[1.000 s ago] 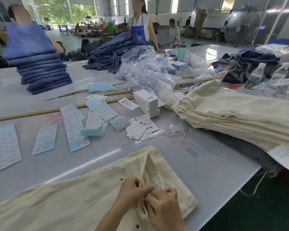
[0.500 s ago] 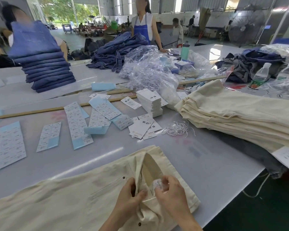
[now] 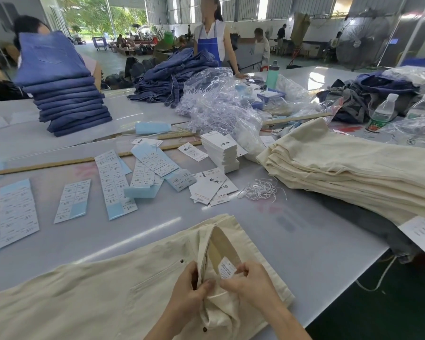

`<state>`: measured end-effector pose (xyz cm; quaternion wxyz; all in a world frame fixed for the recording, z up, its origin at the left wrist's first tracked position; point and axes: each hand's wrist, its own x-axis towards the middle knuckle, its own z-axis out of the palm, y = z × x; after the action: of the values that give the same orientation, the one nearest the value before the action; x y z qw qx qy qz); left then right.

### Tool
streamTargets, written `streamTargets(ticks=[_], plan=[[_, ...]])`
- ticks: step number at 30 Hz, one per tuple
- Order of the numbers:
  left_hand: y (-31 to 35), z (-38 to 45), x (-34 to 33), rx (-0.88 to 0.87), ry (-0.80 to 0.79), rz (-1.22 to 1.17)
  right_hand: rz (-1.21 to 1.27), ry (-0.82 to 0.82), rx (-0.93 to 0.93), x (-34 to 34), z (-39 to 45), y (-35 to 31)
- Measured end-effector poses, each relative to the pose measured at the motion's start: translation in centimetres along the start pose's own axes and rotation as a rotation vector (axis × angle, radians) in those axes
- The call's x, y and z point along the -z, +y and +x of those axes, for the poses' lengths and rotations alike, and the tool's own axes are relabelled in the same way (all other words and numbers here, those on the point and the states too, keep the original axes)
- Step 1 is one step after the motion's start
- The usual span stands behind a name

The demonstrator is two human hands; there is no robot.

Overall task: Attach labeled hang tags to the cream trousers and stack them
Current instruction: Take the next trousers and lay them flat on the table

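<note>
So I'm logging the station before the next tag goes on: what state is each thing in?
Trousers: flat, waistband pulled open.
Care label: exposed inside waistband.
Left hand: grips fly edge.
Right hand: pinches fabric by label.
Cream stack: folded, piled.
Hang tags: stacked.
Strings: loose tangle.

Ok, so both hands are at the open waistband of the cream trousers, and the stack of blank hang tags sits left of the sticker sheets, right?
Not quite. In the head view both hands, left and right, are at the open waistband of the cream trousers, but the stack of hang tags sits to the right of the sticker sheets, not left.
</note>
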<state>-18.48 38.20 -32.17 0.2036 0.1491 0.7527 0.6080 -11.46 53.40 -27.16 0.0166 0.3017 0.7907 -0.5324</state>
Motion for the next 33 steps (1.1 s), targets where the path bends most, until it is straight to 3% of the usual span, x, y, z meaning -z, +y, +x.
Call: streamTargets(ticks=[6,23,25,28,33], plan=[[0.7,-0.1,-0.2,0.013,-0.002,0.048,0.192,0.04,-0.047,0.2,0.1,0.9],[2.5,0.1,-1.3,0.069,0.094,0.033,0.315,0.044,-0.098,1.0,0.4,0.8],[3.5,-0.1,-1.7,0.151,0.069,-0.086,0.338,0.04,-0.093,0.9,0.6,0.1],[4.3,-0.5,-1.8,0.247,-0.003,-0.233,0.189,-0.036,-0.042,0.5,0.7,-0.6],[4.4,-1.3,0.6,0.091,-0.024,0.054,-0.159,-0.183,0.18,0.1,0.9,-1.4]])
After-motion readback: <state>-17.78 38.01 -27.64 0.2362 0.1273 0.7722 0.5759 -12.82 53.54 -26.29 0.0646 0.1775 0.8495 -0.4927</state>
